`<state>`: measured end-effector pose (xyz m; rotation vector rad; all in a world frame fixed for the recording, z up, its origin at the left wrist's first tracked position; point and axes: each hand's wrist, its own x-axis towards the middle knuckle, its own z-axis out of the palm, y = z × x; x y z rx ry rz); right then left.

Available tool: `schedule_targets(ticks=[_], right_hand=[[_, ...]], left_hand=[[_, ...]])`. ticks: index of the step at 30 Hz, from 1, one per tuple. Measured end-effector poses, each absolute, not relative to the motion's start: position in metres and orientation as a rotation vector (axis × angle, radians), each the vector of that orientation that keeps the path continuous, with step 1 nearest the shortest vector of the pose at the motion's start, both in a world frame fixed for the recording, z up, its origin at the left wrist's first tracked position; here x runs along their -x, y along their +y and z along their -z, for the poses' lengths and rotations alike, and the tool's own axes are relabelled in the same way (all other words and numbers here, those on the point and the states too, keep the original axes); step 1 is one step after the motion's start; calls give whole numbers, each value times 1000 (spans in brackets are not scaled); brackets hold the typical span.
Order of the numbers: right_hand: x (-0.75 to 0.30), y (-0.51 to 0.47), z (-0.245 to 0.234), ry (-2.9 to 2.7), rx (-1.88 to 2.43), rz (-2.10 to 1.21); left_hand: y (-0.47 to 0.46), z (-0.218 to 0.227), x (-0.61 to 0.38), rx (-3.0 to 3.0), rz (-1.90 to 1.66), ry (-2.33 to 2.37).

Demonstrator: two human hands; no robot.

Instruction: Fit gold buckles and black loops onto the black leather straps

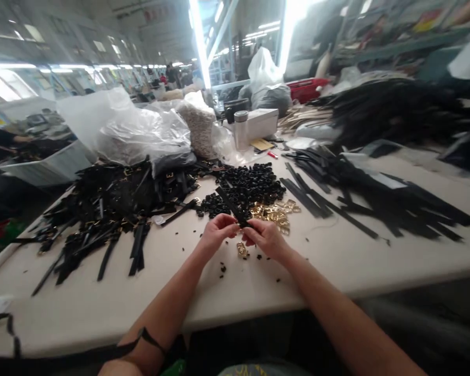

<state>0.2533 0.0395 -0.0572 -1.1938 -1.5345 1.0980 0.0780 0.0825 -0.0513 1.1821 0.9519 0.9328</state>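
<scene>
My left hand (216, 233) and my right hand (265, 238) meet above the white table (337, 256), both pinched on the near end of a black strap (231, 205) that points away from me. A gold buckle (242, 250) lies on the table just under my hands. Beyond them sits a heap of small black loops (250, 188) and a small pile of gold buckles (276, 213). Tiny black bits are scattered near my wrists.
A big pile of black straps with buckles (109, 209) fills the left side. Loose black straps (376, 198) spread over the right. Clear plastic bags (141, 130), a white box (258, 125) and a metal cup (241, 128) stand at the back.
</scene>
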Motion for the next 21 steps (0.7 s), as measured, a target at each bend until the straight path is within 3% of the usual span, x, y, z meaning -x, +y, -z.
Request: schedule_targets(ticks=[5,11,15,21], right_hand=[[-252,38,64,-1501,1123,-1186],[-253,37,66,-1588,1130,-1123],[-255,37,62,-1629,1133,-1068],[-258,32,56,-1629,995,-1325]], left_hand=[[82,47,-76,-1032,-925,910],[81,43,-71,-1327,-1065,972],[82,43,-69,-1406,-963,1002],[76,39,-70,-1480,-760,777]])
